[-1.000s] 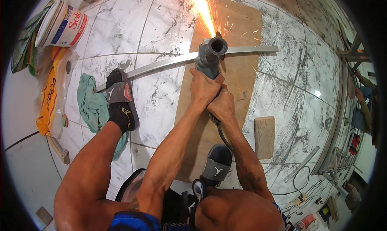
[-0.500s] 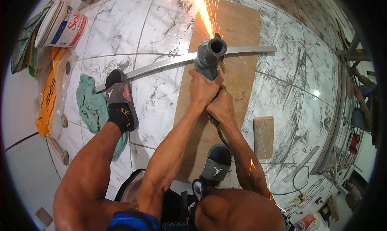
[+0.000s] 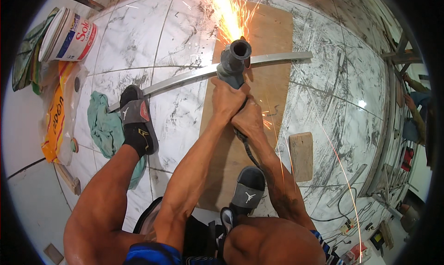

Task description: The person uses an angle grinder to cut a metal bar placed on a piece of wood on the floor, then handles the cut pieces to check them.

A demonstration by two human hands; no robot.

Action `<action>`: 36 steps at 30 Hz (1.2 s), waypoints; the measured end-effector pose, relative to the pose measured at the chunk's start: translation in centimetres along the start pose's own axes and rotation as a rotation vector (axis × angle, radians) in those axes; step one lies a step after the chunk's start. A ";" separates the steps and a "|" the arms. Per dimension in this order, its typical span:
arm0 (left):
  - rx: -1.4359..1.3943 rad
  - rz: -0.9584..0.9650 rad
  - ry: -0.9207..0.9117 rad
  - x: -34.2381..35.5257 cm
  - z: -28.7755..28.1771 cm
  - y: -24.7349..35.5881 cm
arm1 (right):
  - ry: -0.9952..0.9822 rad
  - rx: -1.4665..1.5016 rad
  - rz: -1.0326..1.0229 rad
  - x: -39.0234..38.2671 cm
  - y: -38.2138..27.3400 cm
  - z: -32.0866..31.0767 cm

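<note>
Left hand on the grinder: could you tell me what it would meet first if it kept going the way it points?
The left hand points up the picture along the angle grinder it grips. Going on, it would first meet the curved metal strip crossing the plywood board, though depth is hard to judge.

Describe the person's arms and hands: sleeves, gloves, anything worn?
Both forearms are bare, with no sleeves. The left hand and right hand wear no gloves, and no rings, watch or bands are visible. Lean, sinewy arms. A blue garment edge shows at the bottom of the picture.
</note>
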State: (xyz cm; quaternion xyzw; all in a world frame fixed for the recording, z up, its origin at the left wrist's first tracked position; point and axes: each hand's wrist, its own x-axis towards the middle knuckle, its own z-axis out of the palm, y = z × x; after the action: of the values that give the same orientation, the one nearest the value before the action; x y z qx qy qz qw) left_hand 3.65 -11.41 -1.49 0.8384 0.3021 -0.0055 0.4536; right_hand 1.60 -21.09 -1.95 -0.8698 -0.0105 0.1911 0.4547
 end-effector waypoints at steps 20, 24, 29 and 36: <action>-0.029 -0.013 -0.032 -1.5 0.2 0.2 | -0.049 0.021 0.056 -1.3 -0.3 -1.4; -0.030 -0.036 -0.037 -1.8 0.3 0.0 | 0.002 -0.041 -0.001 -1.7 0.3 -0.9; -0.040 -0.041 -0.033 -2.4 0.7 0.2 | 0.032 -0.145 0.027 -1.9 1.7 -0.7; -0.076 0.048 0.039 -1.6 0.0 0.9 | -0.003 -0.114 0.059 -1.5 -0.2 -1.5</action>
State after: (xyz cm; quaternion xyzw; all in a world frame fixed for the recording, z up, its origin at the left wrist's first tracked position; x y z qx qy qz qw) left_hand 2.78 -12.56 -0.33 0.8276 0.2905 0.0332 0.4791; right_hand 0.79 -22.44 -0.57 -0.8939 0.0037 0.2047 0.3987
